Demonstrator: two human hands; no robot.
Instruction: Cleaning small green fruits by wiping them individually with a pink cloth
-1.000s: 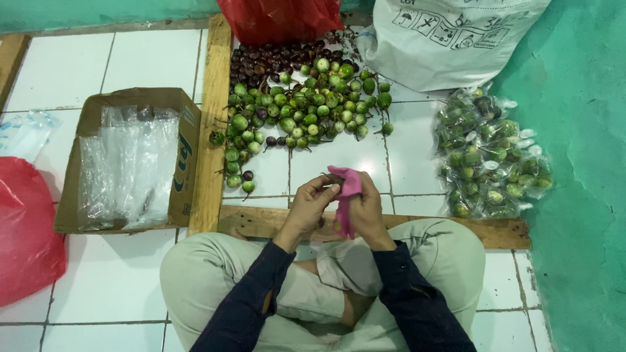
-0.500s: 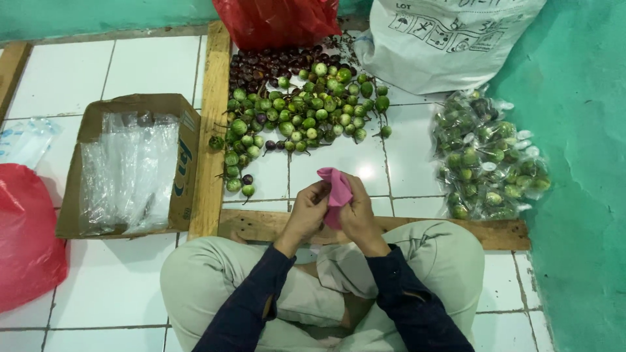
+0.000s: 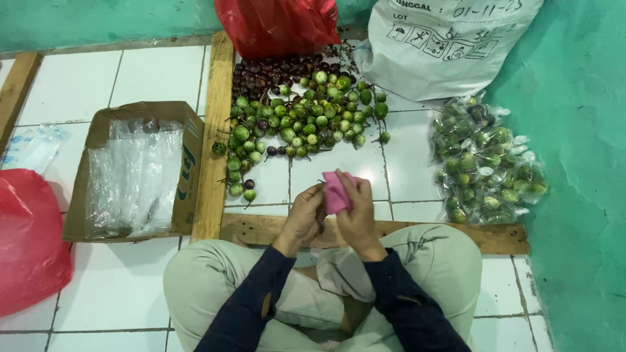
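I sit cross-legged on a white tiled floor. My left hand (image 3: pixel 304 217) and my right hand (image 3: pixel 355 215) are raised together over my lap, both pinching a small pink piece of cloth or plastic (image 3: pixel 336 191). Just beyond my hands lies a pile of small round green fruits (image 3: pixel 297 124) with darker purple ones (image 3: pixel 270 70) behind them. A clear bag (image 3: pixel 486 160) filled with the same green fruits rests to the right.
A cardboard box (image 3: pixel 189 163) holding clear plastic bags sits at left. Red plastic bags lie at far left (image 3: pixel 29 241) and at the top (image 3: pixel 280 26). A white sack (image 3: pixel 443 45) leans at top right. Wooden planks (image 3: pixel 495 238) frame the fruit area; a green wall runs along the right.
My hands have shifted slightly while working the pink piece, which now sits more upright between my fingers. Nothing else has moved.
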